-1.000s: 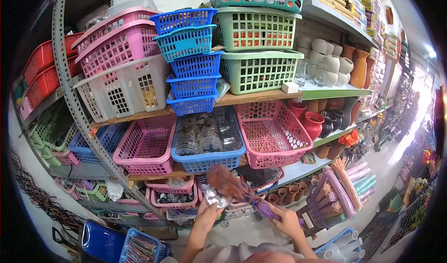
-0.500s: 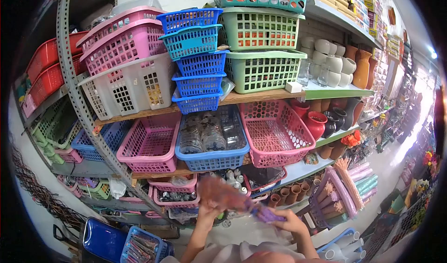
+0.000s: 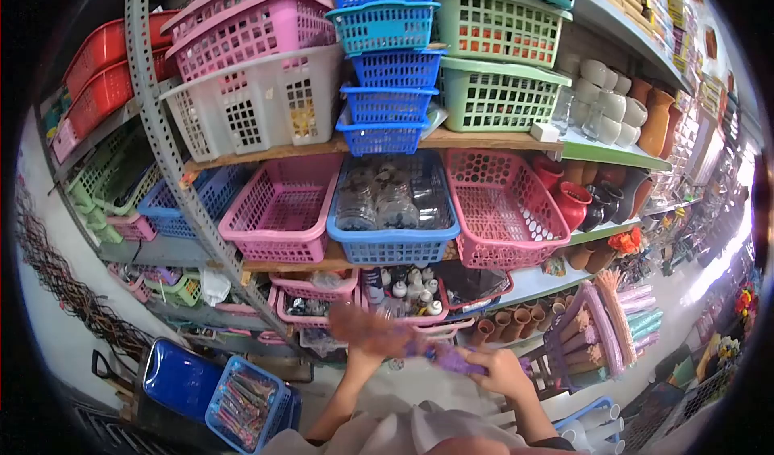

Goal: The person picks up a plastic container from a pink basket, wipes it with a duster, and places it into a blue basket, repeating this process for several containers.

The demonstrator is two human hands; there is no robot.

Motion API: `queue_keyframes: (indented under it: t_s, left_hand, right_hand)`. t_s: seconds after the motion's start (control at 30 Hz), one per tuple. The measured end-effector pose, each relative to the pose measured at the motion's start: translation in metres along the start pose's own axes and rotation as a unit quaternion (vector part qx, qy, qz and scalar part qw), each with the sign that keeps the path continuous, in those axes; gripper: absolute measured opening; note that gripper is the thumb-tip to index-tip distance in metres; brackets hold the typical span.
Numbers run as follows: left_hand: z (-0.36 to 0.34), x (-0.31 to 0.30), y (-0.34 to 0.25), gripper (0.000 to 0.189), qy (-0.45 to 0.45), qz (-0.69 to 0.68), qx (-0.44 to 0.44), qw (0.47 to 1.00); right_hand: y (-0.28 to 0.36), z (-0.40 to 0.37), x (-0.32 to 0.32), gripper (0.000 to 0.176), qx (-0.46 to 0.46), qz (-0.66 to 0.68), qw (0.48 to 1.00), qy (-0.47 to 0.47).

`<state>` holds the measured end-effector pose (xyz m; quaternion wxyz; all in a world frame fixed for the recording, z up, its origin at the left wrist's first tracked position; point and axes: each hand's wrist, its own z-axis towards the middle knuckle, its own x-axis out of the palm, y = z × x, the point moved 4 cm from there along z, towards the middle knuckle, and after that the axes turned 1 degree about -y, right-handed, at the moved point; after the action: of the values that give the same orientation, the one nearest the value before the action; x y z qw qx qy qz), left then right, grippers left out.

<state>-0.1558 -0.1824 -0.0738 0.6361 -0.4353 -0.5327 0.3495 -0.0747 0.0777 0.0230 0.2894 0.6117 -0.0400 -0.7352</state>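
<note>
A long, soft-looking brown and purple bundle (image 3: 383, 336) stretches between my hands, smeared by motion; its exact kind cannot be made out. Its reddish-brown end points left, and the purple part lies to the right. My left hand (image 3: 365, 361) is closed on the brown part from below, its fingers mostly hidden behind it. Around the purple part, the fingers of my right hand (image 3: 501, 371) are wrapped. The bundle is held in the air in front of the lower shelves.
On the shelf ahead are a pink basket (image 3: 282, 213), a blue basket of clear jars (image 3: 393, 245) and another pink basket (image 3: 508, 205). Small bottles (image 3: 415, 290) stand below. A blue basket of packets (image 3: 242, 407) is at lower left, wrapped rolls (image 3: 601, 326) at right.
The view has shifted, so the shelves appear higher and farther right. The bundle stays in both hands; its brown end now sits slightly farther left, and it looks more stretched out.
</note>
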Motion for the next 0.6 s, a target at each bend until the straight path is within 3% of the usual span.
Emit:
queue_keyframes:
  t_s: [0.03,0.07,0.1,0.17,0.2,0.23,0.27,0.3,0.37,0.4,0.43,0.47,0.5,0.57,0.6]
  left_hand:
    - [0.001,-0.004,0.008,0.051,0.017,-0.153,-0.107,0.982]
    - [0.000,-0.010,0.001,0.041,-0.024,0.066,0.035,0.997]
    - [-0.013,-0.009,-0.011,0.048,-0.006,0.390,0.199,0.899]
    - [-0.018,0.008,-0.025,0.045,-0.076,0.147,0.136,0.977]
    - [-0.019,-0.003,-0.017,0.045,-0.078,0.146,0.135,0.977]
    - [-0.017,-0.021,-0.001,0.049,-0.052,0.224,0.135,0.964]
    - [-0.013,-0.032,0.013,0.052,-0.024,0.301,0.132,0.944]
    - [-0.007,-0.026,0.009,0.049,-0.085,0.264,0.169,0.946]
    - [-0.016,-0.021,-0.009,0.042,-0.047,0.418,0.262,0.869]
    - [-0.018,-0.012,-0.017,0.042,-0.047,0.417,0.262,0.869]
    - [-0.017,-0.005,-0.021,0.046,-0.072,0.284,0.209,0.933]
    - [-0.016,-0.003,-0.018,0.050,-0.096,0.144,0.150,0.973]
    - [-0.015,-0.014,-0.006,0.050,-0.098,0.143,0.149,0.973]
    - [-0.014,-0.037,0.025,0.064,-0.039,0.460,0.176,0.870]
    - [-0.015,-0.009,-0.010,0.066,-0.021,0.067,0.022,0.997]
  right_hand:
    - [0.004,-0.001,0.003,0.057,-0.039,0.008,0.999,0.028]
    - [0.009,-0.001,0.006,0.057,-0.077,0.016,0.995,0.054]
    - [0.014,0.001,0.008,0.057,-0.076,0.021,0.995,0.057]
    - [0.012,0.007,0.000,0.057,0.060,-0.008,0.996,-0.063]
    - [0.013,0.008,-0.001,0.056,0.049,0.006,0.997,-0.062]
    - [0.012,0.008,0.000,0.056,0.048,0.005,0.997,-0.060]
    - [0.015,0.007,0.007,0.056,-0.019,0.028,0.999,0.009]
    - [0.019,0.006,0.012,0.056,-0.086,0.050,0.992,0.077]
    - [0.026,0.009,0.016,0.056,-0.078,0.034,0.994,0.073]
    - [0.018,0.012,0.016,0.056,-0.013,0.029,0.999,-0.010]
    - [0.011,0.013,0.013,0.056,0.052,0.023,0.994,-0.093]
    - [0.013,0.015,0.009,0.057,0.057,0.012,0.995,-0.079]
    - [0.012,0.014,0.007,0.057,0.056,0.011,0.995,-0.077]
    - [0.019,0.010,0.010,0.054,-0.061,0.045,0.997,0.033]
    - [0.029,0.012,0.006,0.052,-0.031,0.012,0.994,0.105]
